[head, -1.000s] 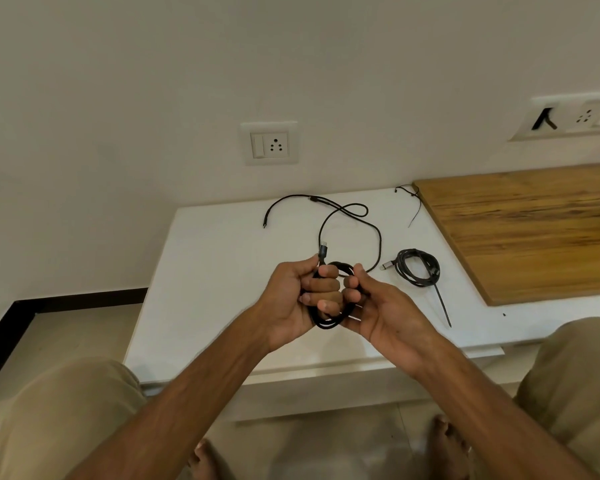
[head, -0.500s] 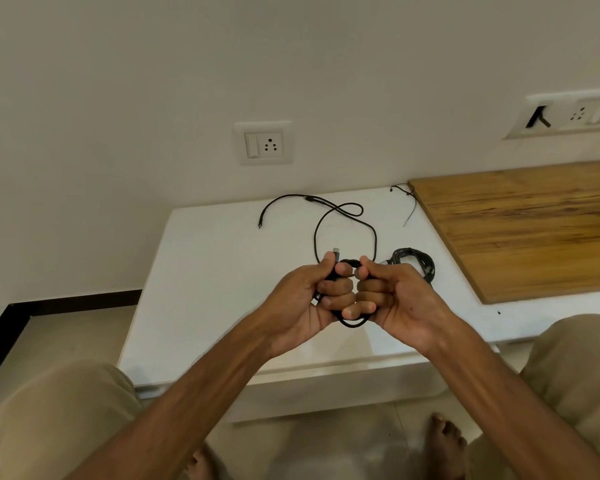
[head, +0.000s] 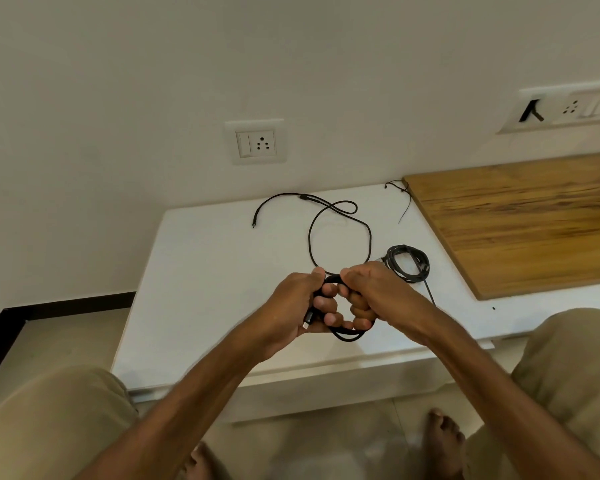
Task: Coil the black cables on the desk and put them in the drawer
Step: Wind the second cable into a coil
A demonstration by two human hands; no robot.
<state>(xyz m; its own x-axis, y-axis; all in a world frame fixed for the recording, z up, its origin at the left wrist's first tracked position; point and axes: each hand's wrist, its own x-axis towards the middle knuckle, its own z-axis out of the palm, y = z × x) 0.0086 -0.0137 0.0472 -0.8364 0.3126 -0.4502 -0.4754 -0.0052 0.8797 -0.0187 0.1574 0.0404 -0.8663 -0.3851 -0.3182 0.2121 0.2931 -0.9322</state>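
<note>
At the far left, a dark skirting strip (head: 59, 306) was seen along the foot of the wall, and a knee in khaki cloth (head: 49, 420) was seen below it. A white wall socket (head: 255, 142) was mounted above the back edge of the white desk (head: 194, 271). On the desk top, the loose part of a black cable (head: 309, 237) was laid out, with its free end near the back left, a small loop behind, and a wide loop led down towards the hands.

The left hand (head: 300, 303) was held above the desk's front half, its fingers curled round the wound part (head: 349, 336) of that same cable. The right hand (head: 371, 292) was placed just beside it, knuckles almost touching, fingers likewise curled round the coil, whose lower curve was left showing beneath both hands.

Just right of the right hand, a second cable (head: 409, 263), already coiled, was lying on the desk, with a straight tail trailing forward. Further back, a thin black wire (head: 400, 195) was lying against the edge of a wooden panel (head: 520, 220), which was set on the desk's right part. A switch plate (head: 568, 107) was fixed to the wall above it.
</note>
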